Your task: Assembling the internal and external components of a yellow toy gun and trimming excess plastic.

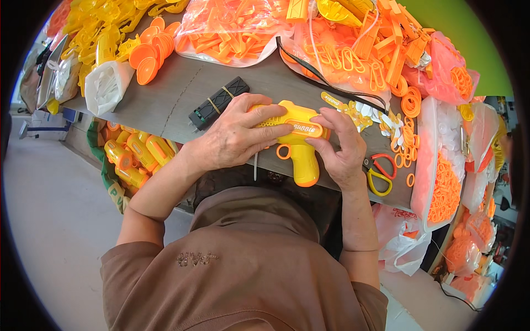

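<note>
A yellow toy bubble gun (305,161) with orange trim lies across my hands at the table's near edge, its grip pointing toward me. My left hand (238,132) is wrapped over its front part, fingers lying along the top. My right hand (343,144) holds the rear end, with thumb and fingertips at the orange side plate (307,130). The plate carries a pale printed label. An orange trigger (284,151) shows below the body. Just beyond my left hand lies a black ribbed block (220,103) with two tan bands round it.
Scissors (380,175) with red and yellow handles lie right of my right hand, near orange rings (410,140) and loose stickers (356,113). Orange cups (148,58) and bagged orange parts (234,33) fill the far side. A sack (115,179) of yellow guns stands lower left.
</note>
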Demonstrator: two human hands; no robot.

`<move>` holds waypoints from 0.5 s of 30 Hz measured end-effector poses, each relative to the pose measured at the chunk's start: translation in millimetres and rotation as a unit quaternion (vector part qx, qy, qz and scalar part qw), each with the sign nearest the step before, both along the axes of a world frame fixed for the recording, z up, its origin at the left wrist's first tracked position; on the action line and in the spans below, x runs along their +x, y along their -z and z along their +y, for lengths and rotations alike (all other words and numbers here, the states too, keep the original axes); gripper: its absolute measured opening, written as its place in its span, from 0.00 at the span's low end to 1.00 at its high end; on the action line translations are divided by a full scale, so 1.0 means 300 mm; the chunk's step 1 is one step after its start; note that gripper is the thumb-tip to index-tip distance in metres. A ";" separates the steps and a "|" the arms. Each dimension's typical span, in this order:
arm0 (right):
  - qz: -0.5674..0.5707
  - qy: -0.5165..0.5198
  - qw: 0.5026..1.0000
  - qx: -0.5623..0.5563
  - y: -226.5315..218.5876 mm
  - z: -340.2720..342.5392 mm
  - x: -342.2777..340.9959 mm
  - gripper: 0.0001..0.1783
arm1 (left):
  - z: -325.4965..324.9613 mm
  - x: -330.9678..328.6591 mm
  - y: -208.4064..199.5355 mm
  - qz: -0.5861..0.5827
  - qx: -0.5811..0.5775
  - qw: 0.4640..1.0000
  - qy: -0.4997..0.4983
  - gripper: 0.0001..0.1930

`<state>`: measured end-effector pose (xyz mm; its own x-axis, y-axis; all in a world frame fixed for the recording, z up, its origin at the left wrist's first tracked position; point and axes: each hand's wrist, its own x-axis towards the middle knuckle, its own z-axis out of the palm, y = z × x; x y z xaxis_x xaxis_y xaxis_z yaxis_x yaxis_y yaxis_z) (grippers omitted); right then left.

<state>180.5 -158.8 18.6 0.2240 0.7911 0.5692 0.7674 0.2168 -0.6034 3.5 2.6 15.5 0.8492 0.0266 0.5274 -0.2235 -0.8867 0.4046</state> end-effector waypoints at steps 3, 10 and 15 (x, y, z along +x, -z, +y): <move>-0.008 0.005 1.000 -0.012 -0.002 0.001 0.000 0.29 | 0.003 0.001 0.003 -0.002 -0.001 1.000 0.007 0.23; -0.002 0.008 1.000 -0.030 -0.004 0.002 -0.004 0.28 | -0.002 0.000 -0.003 0.009 0.008 1.000 0.000 0.24; 0.010 0.005 0.999 -0.033 0.002 0.000 -0.006 0.29 | -0.003 -0.002 -0.005 0.014 0.017 1.000 -0.001 0.25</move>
